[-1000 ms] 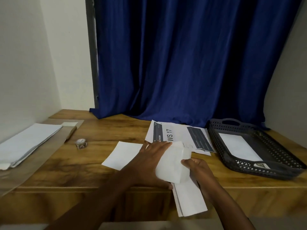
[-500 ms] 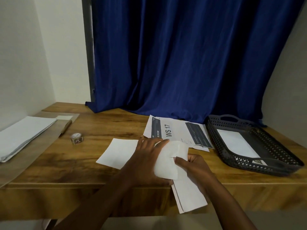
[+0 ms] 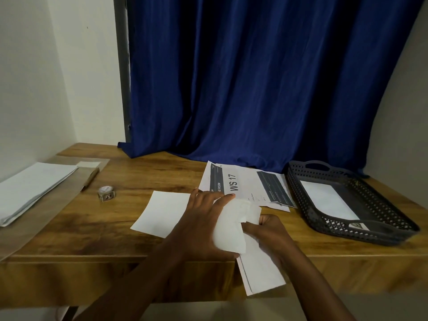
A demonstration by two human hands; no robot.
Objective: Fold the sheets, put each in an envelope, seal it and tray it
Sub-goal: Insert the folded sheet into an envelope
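My left hand grips a folded sheet; my right hand pinches its edge above an envelope overhanging the tabletop.

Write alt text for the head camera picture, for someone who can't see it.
Two bare hands, left hand and right hand, hold a folded white paper sheet over a white envelope at the front edge of a wooden table. A dark perforated plastic tray at the right holds a white envelope.
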